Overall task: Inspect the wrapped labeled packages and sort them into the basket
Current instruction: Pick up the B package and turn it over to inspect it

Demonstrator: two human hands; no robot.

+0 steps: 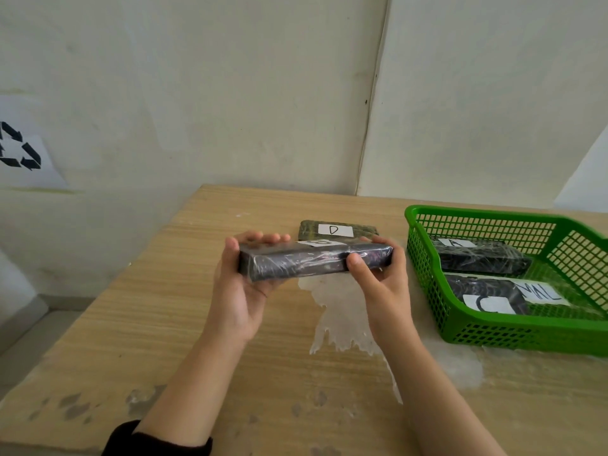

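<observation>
A dark, plastic-wrapped package [309,261] with a white label on top is held above the table between both hands. My left hand [240,284] grips its left end, and my right hand [381,278] grips its right end with the thumb on the front face. Behind it a greenish wrapped package labelled D [337,229] lies flat on the table. At the right stands a green basket [460,330] holding a dark package labelled A [477,256] and another dark package labelled C [487,296].
The wooden table [164,307] has a pale glossy patch [339,311] under my hands and grey smudges near the front edge. A wall runs close behind the table. A sheet with a recycling sign [19,149] hangs on the wall at the left.
</observation>
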